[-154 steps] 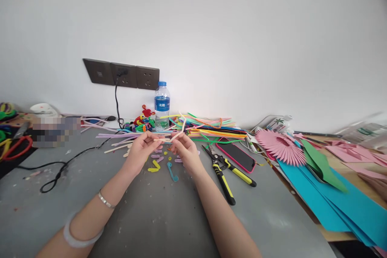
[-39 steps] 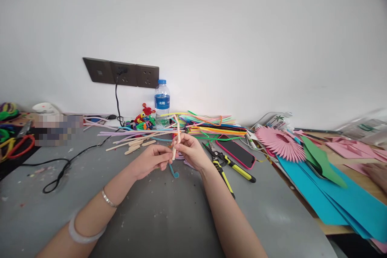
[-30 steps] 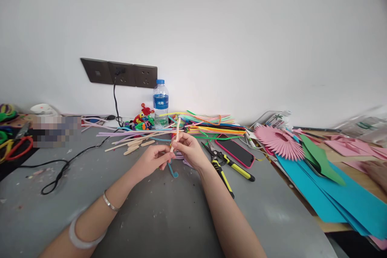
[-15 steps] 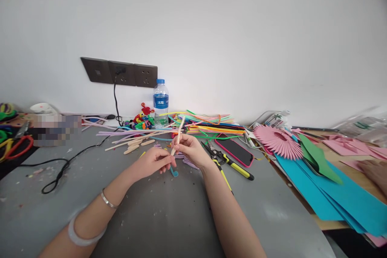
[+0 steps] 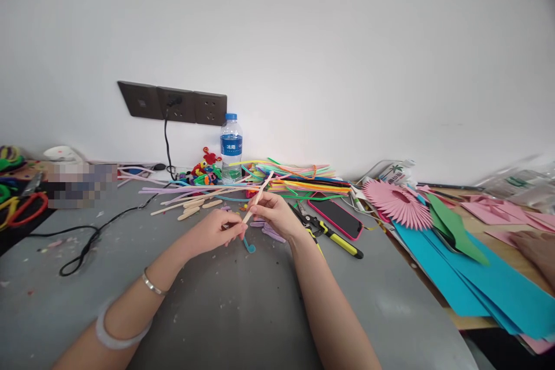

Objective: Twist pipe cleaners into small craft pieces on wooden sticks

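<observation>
A cream-coloured strip (image 5: 262,189) slants up between my hands, above the grey table (image 5: 225,306). My left hand (image 5: 219,230) pinches its lower end with closed fingers. Higher up, my right hand (image 5: 274,214) grips the same strip between thumb and fingers. Just below the fingertips shows a blue piece with a curled end (image 5: 250,247); whether it joins the strip is hidden. Purple pieces (image 5: 273,232) lie beside my right hand, and wooden sticks (image 5: 191,212) lie beyond my left hand.
Pliers (image 5: 336,237) and a phone (image 5: 336,215) lie right of my right hand. Behind are a bottle (image 5: 231,156) and colourful pipe cleaners (image 5: 312,182). A black cable (image 5: 117,218) runs at left. Blue paper (image 5: 498,277) and another person's hand (image 5: 535,245) are at right.
The strip now leans further right, with more of its lower part showing between my hands. My left hand has shifted slightly left and down.
</observation>
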Available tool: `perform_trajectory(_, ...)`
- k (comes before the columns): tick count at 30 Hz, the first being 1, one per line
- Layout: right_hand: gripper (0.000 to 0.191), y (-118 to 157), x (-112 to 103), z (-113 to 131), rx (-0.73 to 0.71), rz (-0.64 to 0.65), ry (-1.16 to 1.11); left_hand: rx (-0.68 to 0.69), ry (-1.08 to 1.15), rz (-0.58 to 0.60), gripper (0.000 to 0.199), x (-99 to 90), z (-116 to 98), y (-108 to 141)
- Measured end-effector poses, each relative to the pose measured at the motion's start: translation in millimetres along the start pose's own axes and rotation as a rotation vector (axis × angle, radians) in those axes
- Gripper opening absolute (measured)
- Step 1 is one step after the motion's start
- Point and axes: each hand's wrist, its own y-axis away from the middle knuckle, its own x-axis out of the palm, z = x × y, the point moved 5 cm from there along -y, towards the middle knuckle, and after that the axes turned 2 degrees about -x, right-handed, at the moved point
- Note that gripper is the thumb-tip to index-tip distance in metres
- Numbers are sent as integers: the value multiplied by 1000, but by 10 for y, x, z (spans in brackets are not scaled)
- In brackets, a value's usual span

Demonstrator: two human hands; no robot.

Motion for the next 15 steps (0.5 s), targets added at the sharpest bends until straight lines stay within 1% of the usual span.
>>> perform_trajectory(3, 26, -5, -51, -32, 37, -31, 8, -20, -9, -45, 42, -32, 46, -11)
perform_trajectory(6, 28, -6, -63, -40, 44, -47, 2, -52, 42, -41, 42, -28, 89, -19)
perform_trajectory(11, 27, -7, -23, -30, 11, -39, 0, -96, 268, -44, 36, -1, 95, -35)
perform_trajectory(15, 27, -7, 8, -39, -6, -16, 12, -143, 394, -51, 43, 29, 104, -50)
